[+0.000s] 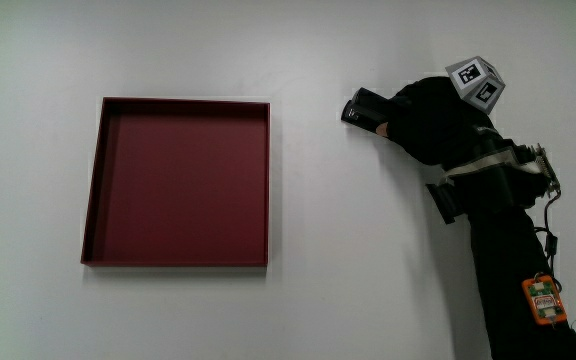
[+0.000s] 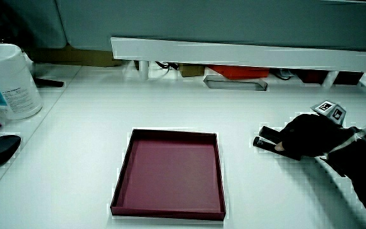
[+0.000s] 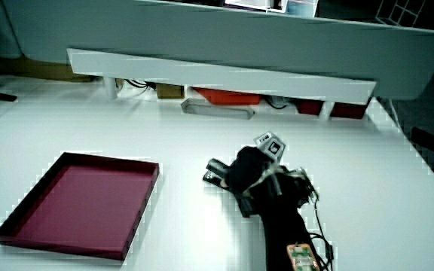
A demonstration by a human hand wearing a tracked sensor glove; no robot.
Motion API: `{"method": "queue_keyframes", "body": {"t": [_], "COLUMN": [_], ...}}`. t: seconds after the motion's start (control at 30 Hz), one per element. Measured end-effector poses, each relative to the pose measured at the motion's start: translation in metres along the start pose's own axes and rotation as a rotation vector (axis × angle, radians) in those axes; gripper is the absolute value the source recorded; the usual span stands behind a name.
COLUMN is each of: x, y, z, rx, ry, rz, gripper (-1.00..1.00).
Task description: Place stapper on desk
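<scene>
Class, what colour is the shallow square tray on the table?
Dark red, clearest in the main view: tray.

Stapler [image 1: 364,108] on the table [image 1: 348,260] beside the tray [image 1: 176,258], well apart from it, under the hand [image 1: 430,120].

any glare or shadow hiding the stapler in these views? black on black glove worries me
Main view: even light, no glare; the black stapler shows only its end past the black gloved hand, little contrast between them. In both side views: mild sheen on the white table, soft shadow inside the shallow dark red square tray; stapler end visible.
</scene>
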Motion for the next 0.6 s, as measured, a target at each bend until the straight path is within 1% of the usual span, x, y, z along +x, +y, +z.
{"method": "queue_keyframes", "body": {"t": [0.07,0.1,0.13,0.17,0.2,0.23,0.27,0.3,0.37,0.4,0.43,0.47,0.5,0.53,0.6], "x": [0.002,0.004,0.002,0.005,-0.001,-0.001,-0.012,-0.021,-0.038,-0.045,-0.053,-0.053,-0.055,-0.075,-0.085], "y": [0.000,-0.001,-0.006,-0.006,-0.012,-0.013,-0.021,-0.029,-0.044,-0.052,-0.059,-0.061,-0.066,-0.083,-0.097], "z": [-0.002,-0.002,0.000,0.001,0.005,0.006,0.011,0.015,0.020,0.021,0.021,0.019,0.016,0.017,0.010], "rx": [-0.020,-0.017,-0.011,-0.018,-0.020,-0.030,-0.023,-0.021,-0.021,-0.025,-0.022,-0.020,-0.012,-0.021,-0.048], "ry": [0.005,0.009,0.026,0.020,0.013,-0.010,-0.011,-0.027,-0.068,-0.086,-0.110,-0.147,-0.194,-0.205,-0.217], "rz": [-0.001,0.001,0.016,0.013,0.013,0.006,0.034,0.057,0.094,0.123,0.135,0.132,0.143,0.193,0.201], "gripper": [-0.42,-0.47,-0.53,-0.58,-0.63,-0.68,-0.74,-0.79,-0.89,-0.95,-1.00,-1.00,-1.00,-1.00,-1.00]}}
